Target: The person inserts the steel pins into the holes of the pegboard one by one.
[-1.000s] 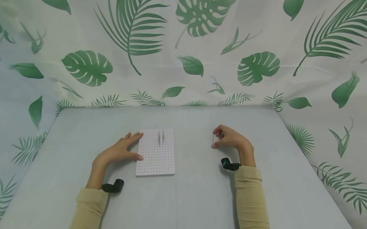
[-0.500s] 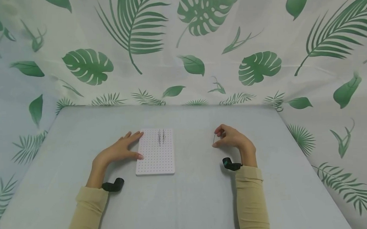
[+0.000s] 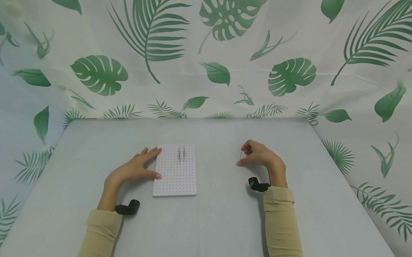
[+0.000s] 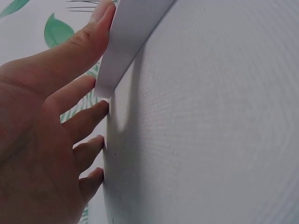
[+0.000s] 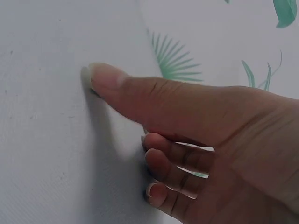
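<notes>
A white pegboard [image 3: 174,183] with rows of small holes lies flat on the table. Several thin dark metal pins [image 3: 181,154] stand in its upper right part. My left hand [image 3: 133,169] spreads its fingers at the board's left edge, the thumb and a fingertip resting on the rim; in the left wrist view the thumb [image 4: 84,39] lies along the board's side [image 4: 131,37]. To the right of the board, my right hand [image 3: 262,156] holds one thin metal pin [image 3: 241,155] between thumb and fingertip, low over the table. The right wrist view mostly hides that pin behind the thumb [image 5: 140,93].
Pale grey cloth covers the table [image 3: 223,219]. White curtains [image 3: 183,79] printed with green leaves hang behind it and at both sides. A black wrist camera [image 3: 128,207] sits at the left cuff, another black camera [image 3: 258,184] at the right.
My right thumb has shifted slightly left, and the pin leans a bit differently. The left hand and the pegboard stay in place.
</notes>
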Motion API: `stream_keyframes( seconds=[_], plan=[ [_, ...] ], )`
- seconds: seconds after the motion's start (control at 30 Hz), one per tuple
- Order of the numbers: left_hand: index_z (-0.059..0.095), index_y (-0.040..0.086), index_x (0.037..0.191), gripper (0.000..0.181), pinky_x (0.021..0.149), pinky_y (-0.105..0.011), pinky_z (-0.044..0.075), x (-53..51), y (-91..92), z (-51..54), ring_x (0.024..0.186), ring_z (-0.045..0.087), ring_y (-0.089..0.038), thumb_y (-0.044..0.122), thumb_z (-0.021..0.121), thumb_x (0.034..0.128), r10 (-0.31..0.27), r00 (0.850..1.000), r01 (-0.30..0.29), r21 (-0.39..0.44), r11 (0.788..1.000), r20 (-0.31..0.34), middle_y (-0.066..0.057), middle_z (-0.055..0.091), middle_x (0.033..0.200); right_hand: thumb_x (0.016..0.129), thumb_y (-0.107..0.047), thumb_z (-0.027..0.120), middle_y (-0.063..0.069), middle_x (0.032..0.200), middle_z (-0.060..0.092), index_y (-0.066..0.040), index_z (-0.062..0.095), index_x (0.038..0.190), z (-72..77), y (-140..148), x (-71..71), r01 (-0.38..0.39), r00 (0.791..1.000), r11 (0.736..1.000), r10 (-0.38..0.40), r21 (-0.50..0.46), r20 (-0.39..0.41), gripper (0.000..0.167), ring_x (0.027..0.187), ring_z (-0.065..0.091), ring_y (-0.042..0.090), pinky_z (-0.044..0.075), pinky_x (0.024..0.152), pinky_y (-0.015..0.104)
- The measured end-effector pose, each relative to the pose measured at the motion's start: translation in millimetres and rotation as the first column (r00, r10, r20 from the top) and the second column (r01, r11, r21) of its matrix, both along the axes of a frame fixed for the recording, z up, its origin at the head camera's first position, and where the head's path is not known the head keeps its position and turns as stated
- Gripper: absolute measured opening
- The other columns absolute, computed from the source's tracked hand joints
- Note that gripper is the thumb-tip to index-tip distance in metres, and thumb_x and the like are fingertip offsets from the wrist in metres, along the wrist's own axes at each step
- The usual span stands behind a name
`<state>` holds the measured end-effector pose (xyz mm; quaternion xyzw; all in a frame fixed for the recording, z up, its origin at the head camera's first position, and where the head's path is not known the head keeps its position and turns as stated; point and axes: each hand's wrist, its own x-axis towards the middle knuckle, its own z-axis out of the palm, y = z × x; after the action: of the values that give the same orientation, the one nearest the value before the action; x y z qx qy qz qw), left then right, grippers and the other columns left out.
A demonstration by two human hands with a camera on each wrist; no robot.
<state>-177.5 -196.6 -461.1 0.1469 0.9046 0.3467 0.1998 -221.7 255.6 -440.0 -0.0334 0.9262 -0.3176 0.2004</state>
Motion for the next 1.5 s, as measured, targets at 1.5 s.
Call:
stream_keyframes(
  seconds=[1.5],
  plan=[
    [0.028, 0.012, 0.164, 0.1, 0.121, -0.075, 0.003, -2.1, -1.5, -3.1, 0.158, 0.0, -0.048, 0.042, 0.082, 0.0846, -0.005, 1.0, 0.005, 0.012, 1.0, 0.002, -0.019, 0.018, 0.171, 0.097, -0.018, 0.069, 0.012, 0.095, 0.069, -0.001, 0.068, 0.108, -4.2, -2.4, -7.8, 0.014, 0.993, 0.995, -0.025, -0.097, -0.117, 0.02, 0.083, 0.065, 0.024, 0.052, 0.071, 0.03]
  ],
)
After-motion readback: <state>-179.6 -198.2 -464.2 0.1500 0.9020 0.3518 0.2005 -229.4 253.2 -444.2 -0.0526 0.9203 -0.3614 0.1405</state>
